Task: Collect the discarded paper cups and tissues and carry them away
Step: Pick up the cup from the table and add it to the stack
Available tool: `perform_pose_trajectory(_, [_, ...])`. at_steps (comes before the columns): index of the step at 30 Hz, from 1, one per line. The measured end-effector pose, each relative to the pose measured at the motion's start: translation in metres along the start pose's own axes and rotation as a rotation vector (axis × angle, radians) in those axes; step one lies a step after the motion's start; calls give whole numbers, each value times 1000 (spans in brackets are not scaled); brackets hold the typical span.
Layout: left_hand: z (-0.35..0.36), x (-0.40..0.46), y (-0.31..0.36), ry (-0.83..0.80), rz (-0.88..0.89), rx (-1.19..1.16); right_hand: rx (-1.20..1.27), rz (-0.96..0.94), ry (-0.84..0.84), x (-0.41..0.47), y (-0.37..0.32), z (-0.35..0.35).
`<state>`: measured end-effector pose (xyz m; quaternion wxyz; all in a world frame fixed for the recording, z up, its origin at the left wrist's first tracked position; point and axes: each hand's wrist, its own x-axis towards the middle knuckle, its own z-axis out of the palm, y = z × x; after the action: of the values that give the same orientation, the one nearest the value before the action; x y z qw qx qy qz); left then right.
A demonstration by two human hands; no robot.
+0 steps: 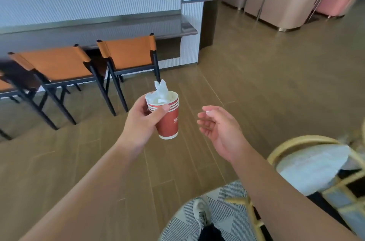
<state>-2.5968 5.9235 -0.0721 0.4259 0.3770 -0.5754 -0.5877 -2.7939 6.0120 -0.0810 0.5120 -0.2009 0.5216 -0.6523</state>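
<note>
A stack of red paper cups [167, 120] is held in mid-air above the wooden floor [256, 82], tilted slightly with its white base toward the camera. Several white rolled rims sit nested at the top, one inside the next, and a small pale print marks the red wall. Crumpled white tissues [161, 90] are stuffed into the uppermost cup, and a peaked corner sticks up well above the rim.

The left hand [141, 122] is the grip on the stack: its thumb lies across the front wall just under the rims and its fingers curl round the far side. To the right of the cups, apart from them, the right hand [221, 128] hangs released, palm turned toward the stack, fingers loosely bent and holding nothing.

Beyond the cups and to their left stand two chairs with orange seats [126, 53] on dark frames, pushed up to a long grey worktop [88, 23] with a white ribbed front. Far beyond the cups to the right are rounded tan cabinets [276, 3] and a pink seat [333, 1]. Below and right of the cups, a pale rattan chair [300, 142] carries a white cushion. Under it lies a grey striped rug [223, 211], with the person's white shoe [201, 213] on it.
</note>
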Motion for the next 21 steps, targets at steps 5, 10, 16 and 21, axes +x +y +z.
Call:
perform_pose_trajectory(5, [-5, 63, 0, 106, -9, 37, 2, 59, -104, 80, -14, 21])
perform_pose_trajectory(10, [-8, 123, 4, 203, 8, 56, -31, 86, -188, 161, -39, 42])
perform_pose_trajectory(16, [-38, 169, 10, 356, 43, 80, -67, 102, -324, 234, -55, 87])
perform_pose_trajectory(21, [-92, 188, 15, 502, 45, 80, -101, 154, -429, 270, -46, 145])
